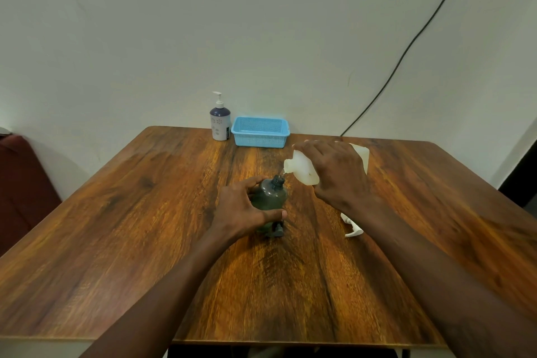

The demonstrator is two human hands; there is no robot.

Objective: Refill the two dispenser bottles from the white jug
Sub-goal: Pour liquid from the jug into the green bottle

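Two bottles: dark green dispenser bottle [268, 196] mid-table, neck open; purple-and-white pump bottle [220, 124] at the far edge beside the blue basket [259, 131], pump on.
Jug: white jug [302, 168] tipped, spout just above the green neck, thin stream seen.
Right hand [334, 171]: wrapped over the jug body.
Left hand [244, 209]: clasped round the green bottle, kept upright on the wooden table [145, 241].
Handling: jug judged light, slightly squeezable plastic; best gripped mid-body. Green bottle judged rigid, smooth, tippy while near-empty; best steadied low.
Loose parts: white pump head [353, 227] lies right of the bottle; dark cap [278, 229] at its base.
Look: green bottle translucent, fill level cannot be told.
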